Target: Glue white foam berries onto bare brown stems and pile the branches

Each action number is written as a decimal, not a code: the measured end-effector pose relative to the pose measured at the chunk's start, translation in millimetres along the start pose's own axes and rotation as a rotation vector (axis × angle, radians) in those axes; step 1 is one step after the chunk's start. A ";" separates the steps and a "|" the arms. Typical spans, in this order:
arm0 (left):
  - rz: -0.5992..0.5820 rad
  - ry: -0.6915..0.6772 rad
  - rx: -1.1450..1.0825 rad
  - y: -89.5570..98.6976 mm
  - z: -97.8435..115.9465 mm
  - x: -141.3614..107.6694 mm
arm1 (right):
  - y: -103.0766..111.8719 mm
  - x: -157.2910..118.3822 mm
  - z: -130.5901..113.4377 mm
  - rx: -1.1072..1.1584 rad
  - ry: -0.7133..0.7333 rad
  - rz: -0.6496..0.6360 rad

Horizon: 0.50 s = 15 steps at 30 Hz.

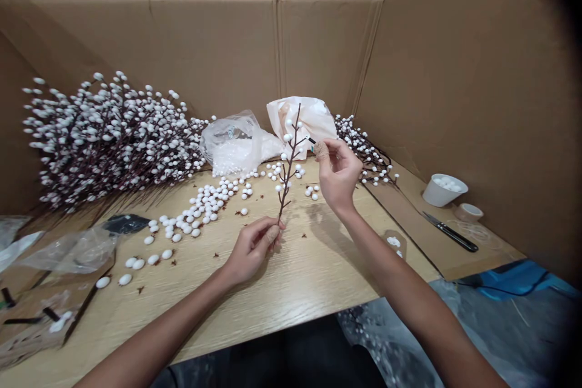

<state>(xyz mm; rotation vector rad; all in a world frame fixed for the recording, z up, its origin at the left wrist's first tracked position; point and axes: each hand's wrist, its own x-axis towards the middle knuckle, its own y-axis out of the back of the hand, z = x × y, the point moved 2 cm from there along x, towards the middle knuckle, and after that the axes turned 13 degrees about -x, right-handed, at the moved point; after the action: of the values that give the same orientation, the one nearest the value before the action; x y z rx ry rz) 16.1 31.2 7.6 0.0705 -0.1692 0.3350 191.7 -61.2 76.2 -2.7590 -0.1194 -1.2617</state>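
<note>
In the head view, our left hand [254, 248] pinches the stem of a brown branch [285, 185] upright above the desk [273, 315], and our right hand [339, 173] pinches a small dark piece [311, 140] beside it. Some twigs carry white berries [287, 137], others look bare; we judge it part-done, with loose berries [206, 219] left

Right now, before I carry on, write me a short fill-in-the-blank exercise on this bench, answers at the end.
1. The left hand grips the brown twig near its ____ end.
2. As pictured, the right hand holds a small dark piece to the ____ of the twig.
3. The loose berries on the table are ____ in colour.
4. Of the picture's two side edges, the larger berry bundle lies nearer the ____ one.
Missing words: lower; right; white; left.
</note>
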 end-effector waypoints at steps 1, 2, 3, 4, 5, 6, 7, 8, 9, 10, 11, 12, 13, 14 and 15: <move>-0.002 0.000 -0.001 0.1 -0.1 0.0 | 0.0 0.0 -0.1 -0.001 0.003 0.000; -0.001 -0.002 -0.001 0.1 -0.1 0.1 | 0.0 0.0 0.0 0.000 0.003 0.002; 0.000 -0.004 0.000 0.2 0.0 0.2 | 0.0 0.1 0.1 0.002 0.001 0.005; 0.003 -0.006 0.000 0.2 0.2 0.3 | 0.1 0.2 0.2 0.007 -0.002 0.011; 0.007 -0.008 0.000 0.3 0.4 0.3 | 0.2 0.4 0.3 0.012 -0.005 0.017; 0.009 -0.009 0.001 0.3 0.6 0.3 | 0.5 0.7 0.2 0.014 -0.008 0.022; 0.010 -0.009 0.003 0.3 0.8 0.1 | 1.0 1.3 -0.1 0.014 -0.010 0.025; 0.012 -0.008 0.004 0.4 0.9 -0.1 | 1.8 2.3 -0.7 0.014 -0.011 0.030; 0.012 -0.006 0.005 0.5 0.9 -0.3 | 3.1 3.6 -1.6 0.015 -0.011 0.037; 0.011 -0.005 0.008 0.6 1.0 -0.6 | 5.0 5.4 -2.9 0.018 -0.009 0.047; 0.008 -0.006 0.012 0.7 1.0 -0.8 | 7.3 7.7 -4.4 0.024 -0.005 0.061; 0.005 -0.007 0.019 0.8 1.2 -0.9 | 10.3 10.3 -6.1 0.032 0.005 0.079; -0.002 -0.009 0.031 0.9 1.4 -1.0 | 13.8 13.4 -7.8 0.039 0.019 0.103; -0.010 -0.013 0.049 1.0 1.8 -1.0 | 17.6 16.8 -9.5 0.041 0.037 0.129; -0.017 -0.018 0.071 1.1 2.3 -1.0 | 21.7 20.3 -11.0 0.039 0.055 0.157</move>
<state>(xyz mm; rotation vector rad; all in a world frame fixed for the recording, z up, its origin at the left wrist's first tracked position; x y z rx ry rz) 14.4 31.8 9.7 0.1451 -0.1741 0.3231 199.2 -83.5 97.4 -2.6394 0.0751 -1.2793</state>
